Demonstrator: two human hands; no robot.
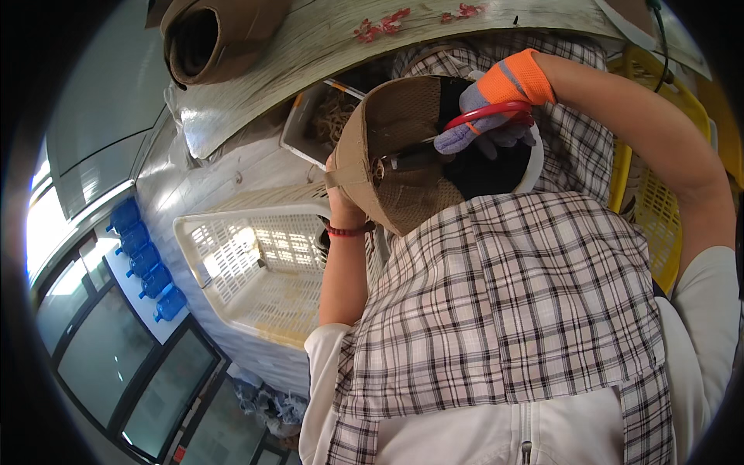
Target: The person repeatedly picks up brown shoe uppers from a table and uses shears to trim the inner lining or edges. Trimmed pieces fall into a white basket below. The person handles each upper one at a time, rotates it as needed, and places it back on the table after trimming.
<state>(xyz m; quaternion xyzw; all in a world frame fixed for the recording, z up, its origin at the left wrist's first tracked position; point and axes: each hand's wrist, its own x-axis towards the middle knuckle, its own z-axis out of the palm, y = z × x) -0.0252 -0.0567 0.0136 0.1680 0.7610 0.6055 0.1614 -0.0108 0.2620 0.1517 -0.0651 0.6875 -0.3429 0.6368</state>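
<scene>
A tan fabric cap is held in front of my plaid apron, its hollow inside facing up toward me. Part of its lining is black, and a white edge shows at its right. My bare left hand grips the cap's left side, with most of the fingers hidden behind the fabric. On my right hand is a grey-purple work glove with an orange cuff. That hand is closed on red-handled scissors, whose dark blades point left into the cap.
Beyond the cap runs a wooden table edge with red scraps and stacked tan caps. A box of tan trimmings sits below it. A white basket stands left, a yellow basket right. Blue water jugs line the far left.
</scene>
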